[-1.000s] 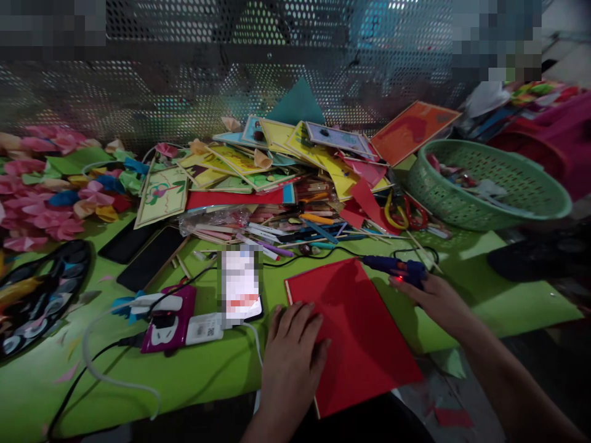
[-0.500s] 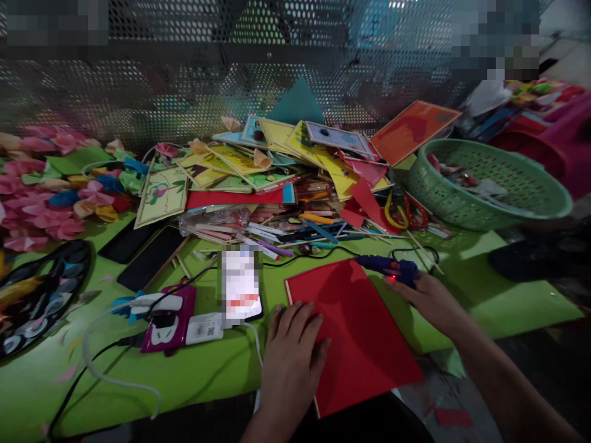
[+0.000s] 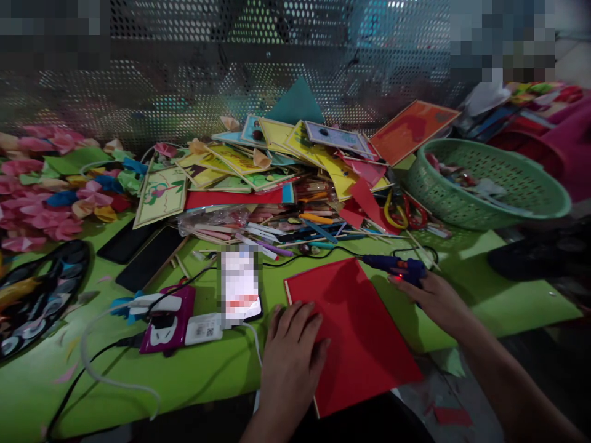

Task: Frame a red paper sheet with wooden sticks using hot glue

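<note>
A red sheet of card [image 3: 364, 344] lies at the table's near edge, with a thin pale stick along its left side. My left hand [image 3: 295, 344] rests flat on the card's left part, fingers stretched out. To the right of the card, my right hand [image 3: 436, 298] is wrapped round a blue hot glue gun [image 3: 401, 269] with a small red light on. The gun's nozzle points left, close by the card's upper right corner. A black cord runs behind the card.
A lit phone [image 3: 242, 286] lies left of the card, beside a purple power strip [image 3: 168, 320] with plugs and cables. Behind are pens, scissors [image 3: 401, 212], and a pile of picture cards [image 3: 240, 160]. A green basket [image 3: 489, 184] stands at right, paper flowers [image 3: 50, 184] at left.
My right hand has drawn the glue gun slightly to the right, so its nozzle is a little farther from the card's corner. My left hand and the card have stayed put.
</note>
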A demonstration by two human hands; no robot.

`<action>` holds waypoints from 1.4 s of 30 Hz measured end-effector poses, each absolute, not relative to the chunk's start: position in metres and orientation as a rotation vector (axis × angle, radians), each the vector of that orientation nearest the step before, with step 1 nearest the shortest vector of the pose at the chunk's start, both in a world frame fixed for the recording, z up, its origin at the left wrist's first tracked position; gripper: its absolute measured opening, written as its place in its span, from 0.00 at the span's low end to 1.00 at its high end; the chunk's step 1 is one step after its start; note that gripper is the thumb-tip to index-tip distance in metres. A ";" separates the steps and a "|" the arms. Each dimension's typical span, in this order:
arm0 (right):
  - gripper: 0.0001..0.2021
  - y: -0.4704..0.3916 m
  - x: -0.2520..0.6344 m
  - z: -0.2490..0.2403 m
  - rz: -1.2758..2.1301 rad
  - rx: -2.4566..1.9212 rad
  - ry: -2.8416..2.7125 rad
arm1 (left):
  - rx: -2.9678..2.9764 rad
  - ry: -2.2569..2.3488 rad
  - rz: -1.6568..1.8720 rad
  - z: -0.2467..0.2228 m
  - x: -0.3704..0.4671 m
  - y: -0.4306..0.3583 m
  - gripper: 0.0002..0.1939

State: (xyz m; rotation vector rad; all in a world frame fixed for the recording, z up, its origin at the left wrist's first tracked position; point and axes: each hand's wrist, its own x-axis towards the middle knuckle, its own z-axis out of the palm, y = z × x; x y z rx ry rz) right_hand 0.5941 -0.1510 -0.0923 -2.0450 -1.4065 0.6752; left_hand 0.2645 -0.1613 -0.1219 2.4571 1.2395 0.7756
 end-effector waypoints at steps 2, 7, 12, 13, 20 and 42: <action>0.23 -0.150 0.592 -0.091 0.680 -2.037 -1.404 | 2.455 1.241 0.773 -0.122 0.264 -0.162 0.15; 0.27 -0.150 0.589 -0.094 0.731 -2.039 -1.410 | 2.459 1.246 0.777 -0.122 0.265 -0.162 0.14; 0.23 -0.149 0.584 -0.097 0.783 -2.010 -1.434 | 2.451 1.254 0.768 -0.121 0.265 -0.161 0.14; 0.23 -0.149 0.582 -0.096 0.793 -1.992 -1.433 | 2.449 1.252 0.764 -0.121 0.265 -0.161 0.14; 0.22 -0.144 0.565 -0.093 0.861 -1.927 -1.482 | 2.426 1.245 0.804 -0.122 0.266 -0.162 0.15; 0.24 -0.142 0.546 -0.097 0.920 -1.850 -1.456 | 2.414 1.250 0.758 -0.125 0.265 -0.164 0.15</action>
